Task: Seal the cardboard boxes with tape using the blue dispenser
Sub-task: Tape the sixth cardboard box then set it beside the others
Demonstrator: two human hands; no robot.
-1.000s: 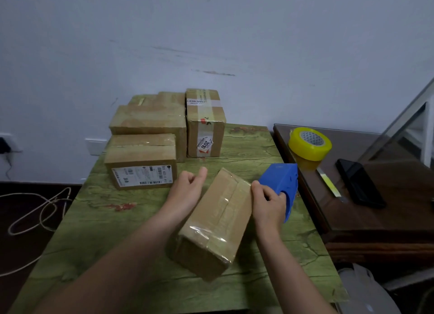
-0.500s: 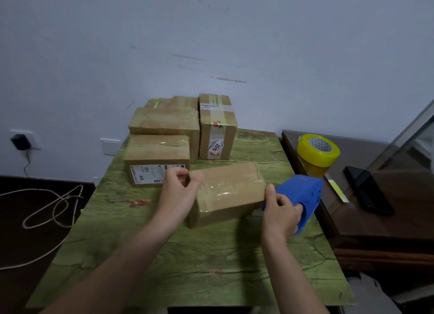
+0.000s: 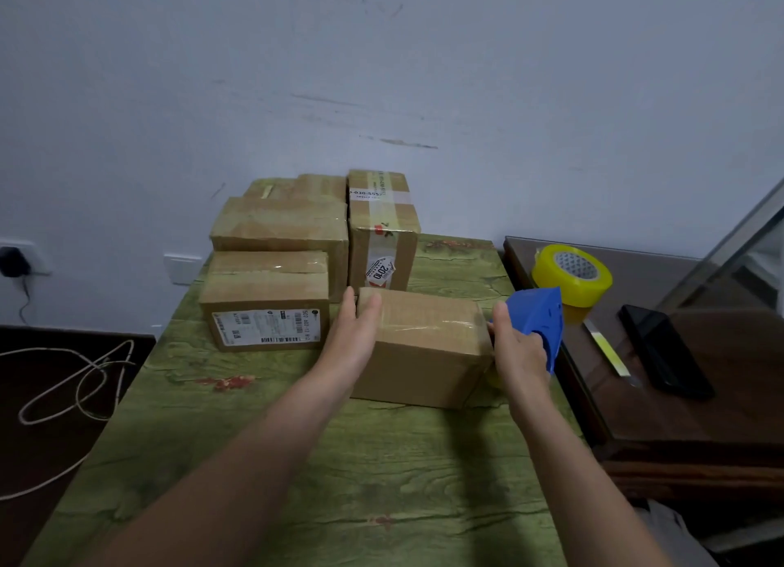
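Note:
A taped cardboard box (image 3: 424, 346) lies on the green table (image 3: 382, 460), just in front of the upright box with a red-and-white sticker (image 3: 384, 231). My left hand (image 3: 354, 337) presses flat against the box's left end, thumb on its top. My right hand (image 3: 519, 346) grips the blue tape dispenser (image 3: 539, 316) at the box's right end, thumb touching the box. Clear tape runs across the box's top. Part of the dispenser is hidden behind my hand.
Several more cardboard boxes (image 3: 271, 295) are stacked at the table's back left. A dark side table (image 3: 700, 396) on the right carries a yellow tape roll (image 3: 570, 271), a black phone (image 3: 666, 350) and a utility knife (image 3: 606, 350). A cord (image 3: 72, 384) lies on the floor at left.
The box was turned from a diagonal lie to crosswise and slid back to sit against the stacked boxes. Both hands travelled with it; the dispenser stayed in my right hand.

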